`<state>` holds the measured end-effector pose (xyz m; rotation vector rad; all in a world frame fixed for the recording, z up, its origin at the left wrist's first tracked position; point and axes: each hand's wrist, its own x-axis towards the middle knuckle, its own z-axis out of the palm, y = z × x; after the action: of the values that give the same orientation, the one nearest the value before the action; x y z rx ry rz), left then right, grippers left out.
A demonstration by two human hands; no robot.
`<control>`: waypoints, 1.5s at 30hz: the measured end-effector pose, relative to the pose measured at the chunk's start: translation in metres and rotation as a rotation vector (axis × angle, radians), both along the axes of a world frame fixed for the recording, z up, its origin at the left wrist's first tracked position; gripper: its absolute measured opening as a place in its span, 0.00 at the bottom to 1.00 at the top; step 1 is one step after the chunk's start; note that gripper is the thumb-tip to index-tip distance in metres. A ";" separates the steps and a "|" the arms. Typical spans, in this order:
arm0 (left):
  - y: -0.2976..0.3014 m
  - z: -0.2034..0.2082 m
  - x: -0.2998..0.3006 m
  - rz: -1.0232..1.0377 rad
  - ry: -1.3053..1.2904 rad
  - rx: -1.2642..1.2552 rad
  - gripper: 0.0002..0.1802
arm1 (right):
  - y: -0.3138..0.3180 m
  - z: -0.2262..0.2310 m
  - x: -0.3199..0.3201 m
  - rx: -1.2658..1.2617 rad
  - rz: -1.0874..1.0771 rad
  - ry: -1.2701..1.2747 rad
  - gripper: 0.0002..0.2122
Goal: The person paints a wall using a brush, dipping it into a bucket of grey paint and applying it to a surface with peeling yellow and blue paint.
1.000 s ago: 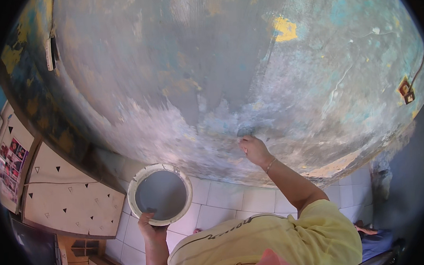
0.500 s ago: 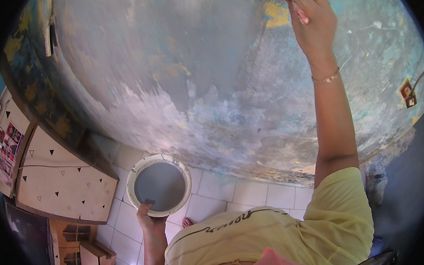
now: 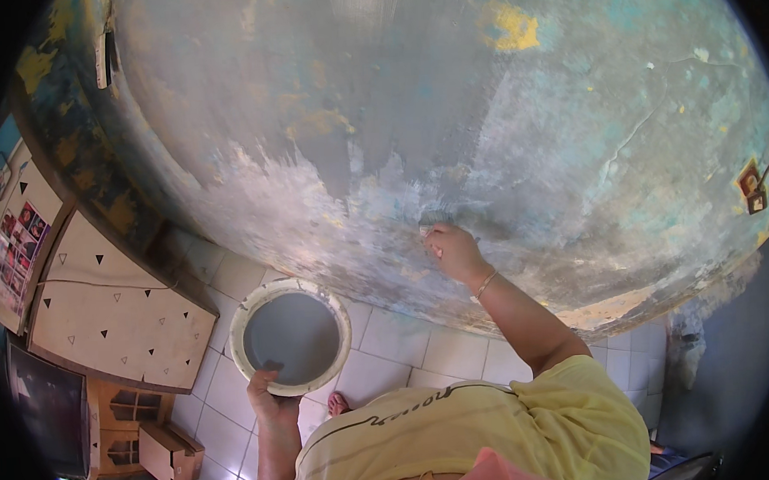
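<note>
My left hand (image 3: 276, 404) grips the near rim of a white round bucket (image 3: 342, 316), thumb over the edge. Grey paint (image 3: 292, 332) fills part of the bucket, and dried smears mark its rim. Low on the wall in front of me, my right hand (image 3: 457, 253) is closed round a paintbrush (image 3: 426, 229); its bristles are at the wall and mostly hard to make out. The wall (image 3: 378, 110) carries streaky grey paint over pale, turquoise and yellow patches. Whitish, rougher areas show lower down.
On the left stand a pale cabinet with triangle marks (image 3: 127, 314), a dark screen (image 3: 50, 414) and a cardboard box (image 3: 167, 456). White floor tiles (image 3: 394, 335) run along the wall's foot. A socket with a cord (image 3: 753, 190) is on the wall at right.
My right hand has come down and left along the wall with the paintbrush, from the upper yellow patch to the lower wall. The left hand still holds the bucket in about the same place.
</note>
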<state>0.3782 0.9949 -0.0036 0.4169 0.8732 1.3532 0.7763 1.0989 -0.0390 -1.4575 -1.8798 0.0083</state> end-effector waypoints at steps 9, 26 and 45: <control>0.002 -0.005 -0.007 -0.013 -0.012 0.020 0.30 | -0.051 0.230 0.063 0.313 -0.104 -0.051 0.04; 0.000 -0.001 0.017 -0.055 0.070 -0.067 0.33 | -0.017 0.010 0.010 0.000 -0.114 0.184 0.04; -0.008 -0.013 0.023 -0.007 -0.015 -0.097 0.35 | -0.058 0.318 0.040 1.249 -0.281 -0.350 0.04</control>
<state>0.4014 0.9865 -0.0169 0.3343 0.9195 1.3003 0.8167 1.0409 0.2785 -0.7925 -1.3662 -1.3602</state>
